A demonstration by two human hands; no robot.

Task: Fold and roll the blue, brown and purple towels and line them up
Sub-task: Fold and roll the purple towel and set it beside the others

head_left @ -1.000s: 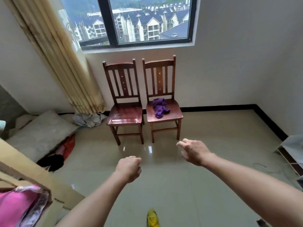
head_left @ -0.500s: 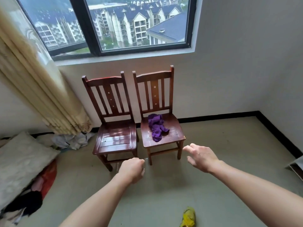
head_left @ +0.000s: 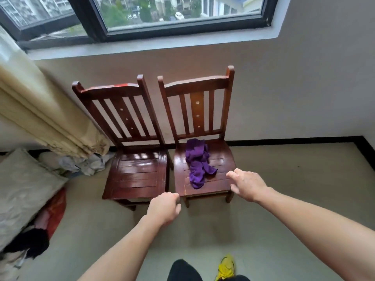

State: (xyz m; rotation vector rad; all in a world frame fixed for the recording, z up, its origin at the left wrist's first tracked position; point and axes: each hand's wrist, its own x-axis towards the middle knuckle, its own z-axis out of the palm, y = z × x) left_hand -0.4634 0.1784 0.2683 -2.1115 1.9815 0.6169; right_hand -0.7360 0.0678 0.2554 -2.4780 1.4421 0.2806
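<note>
A crumpled purple towel [head_left: 198, 163] lies on the seat of the right wooden chair [head_left: 223, 159]. Beside it stands a left wooden chair [head_left: 138, 175] with a bare seat. My right hand [head_left: 246, 184] hovers at the right chair's front right corner, fingers apart, holding nothing, a short way from the towel. My left hand [head_left: 164, 208] hangs in front of the gap between the two chairs, fingers curled in a loose fist with nothing in it. No blue or brown towel is in view.
Both chairs stand against the wall under a window [head_left: 162, 15]. A beige curtain [head_left: 40, 110] hangs at the left. A grey cushion [head_left: 22, 189] and a heap of clothes [head_left: 46, 224] lie on the floor at the left. A yellow shoe [head_left: 226, 267] shows below.
The view has closed in on the chairs, which now look much larger. Both hands have come up to the chairs' front edges, the right one nearing the purple towel.
</note>
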